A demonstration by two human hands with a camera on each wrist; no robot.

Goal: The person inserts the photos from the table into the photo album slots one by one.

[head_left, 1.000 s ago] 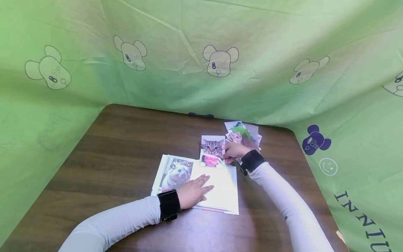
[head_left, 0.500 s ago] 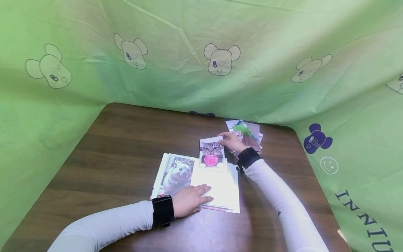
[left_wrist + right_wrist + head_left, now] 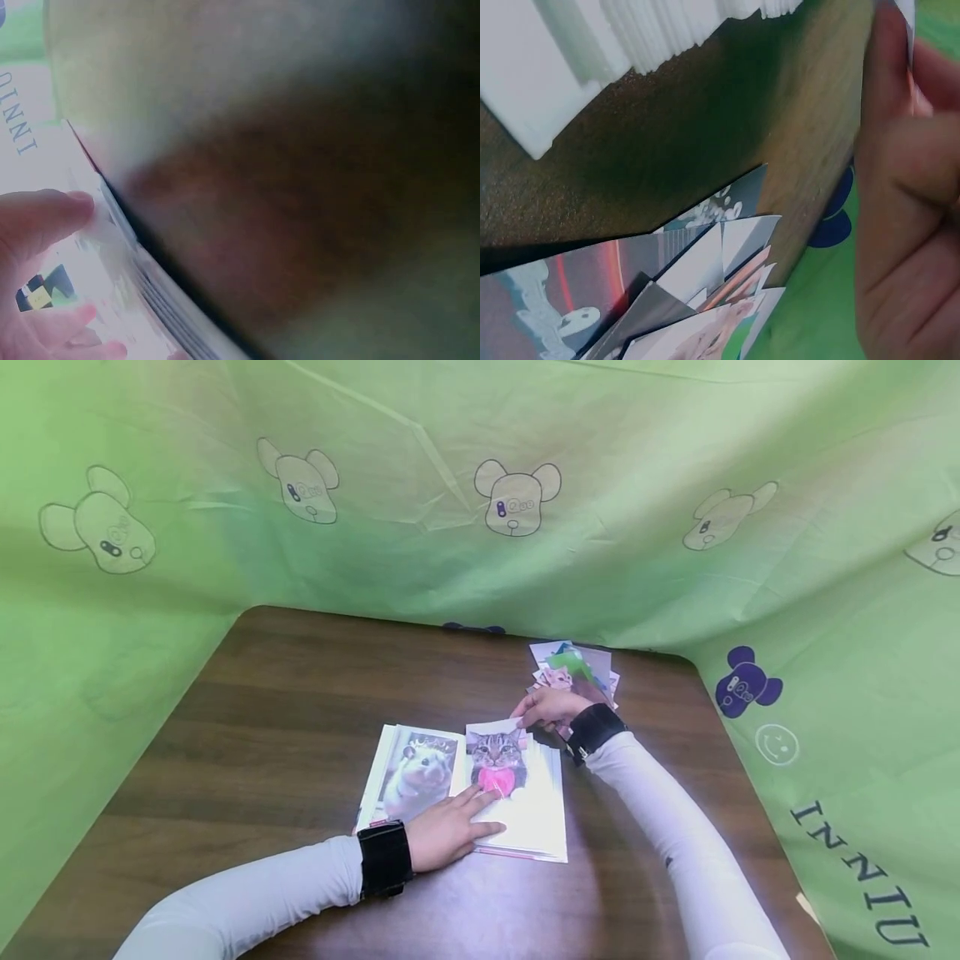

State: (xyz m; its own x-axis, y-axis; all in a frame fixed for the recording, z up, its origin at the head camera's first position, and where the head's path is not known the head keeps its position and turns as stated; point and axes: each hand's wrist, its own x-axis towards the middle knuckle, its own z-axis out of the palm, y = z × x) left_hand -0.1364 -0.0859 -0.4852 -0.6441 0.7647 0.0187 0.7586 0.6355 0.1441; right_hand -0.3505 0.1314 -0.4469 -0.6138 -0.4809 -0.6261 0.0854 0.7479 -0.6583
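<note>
A person's right hand [image 3: 550,708] pinches the top corner of a cat photo [image 3: 497,758], fingers curled on its far edge, while the left hand [image 3: 447,827] lies flat with fingers straight, one fingertip touching the photo's lower part, on the pink shape there. The photo rests on the right page of an open album [image 3: 534,827], which sits near the middle of a dark wooden table [image 3: 285,710]. On the album's left page is a hamster photo [image 3: 416,772], just beside the cat photo. Both forearms wear pale sleeves and black wrist straps.

Just beyond the right hand, near the table's far edge, lies a loose pile of photos [image 3: 573,670], fanned and overlapping; the right wrist view shows the same pile [image 3: 667,300] spread on the wood, with the album's stacked white page edges [image 3: 652,37] above it. The left wrist view is blurred; it shows fingers [image 3: 37,217] on the album's page edges and little more.

A green cloth [image 3: 480,485] printed with bear heads hangs round the table on three sides.
</note>
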